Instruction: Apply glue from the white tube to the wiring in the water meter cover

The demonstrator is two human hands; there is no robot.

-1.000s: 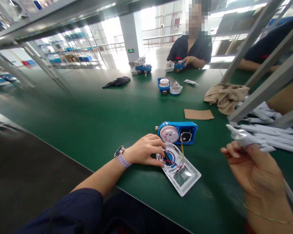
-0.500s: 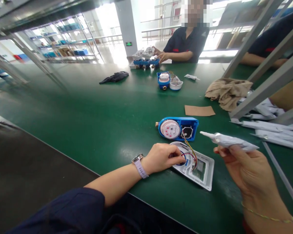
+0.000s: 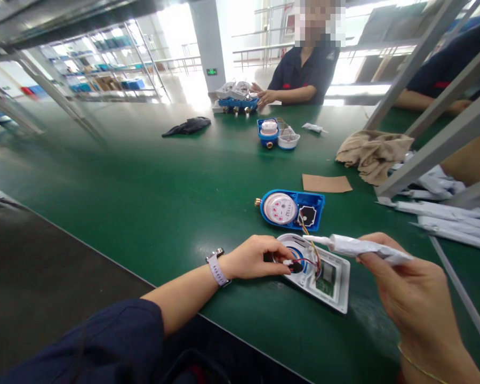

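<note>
My left hand [image 3: 260, 257] pinches a small black part [image 3: 294, 267] with thin wires over the round end of a white meter cover [image 3: 341, 296]. The cover lies with its inside up, a green circuit board [image 3: 325, 278] showing in its window. Wires run from it to a blue water meter [image 3: 321, 207] with a round dial and a brass fitting, just behind. In my right hand [image 3: 404, 288] is a white squeeze tube [image 3: 354, 246], its long nozzle pointing left above the cover.
Beyond lie a brown cardboard piece [image 3: 327, 183], a beige cloth [image 3: 372, 152], another opened meter [image 3: 269, 133] and a dark cloth [image 3: 188, 127]. Several white tubes [image 3: 444, 208] lie at right beside a metal post [image 3: 436, 144]. Across the table, a co-worker's hands [image 3: 266, 96] are near stacked meters [image 3: 236, 98].
My right hand has brought the tube left, its nozzle now over the cover. My left hand has lifted the small black part into view. The co-worker's hands have shifted slightly.
</note>
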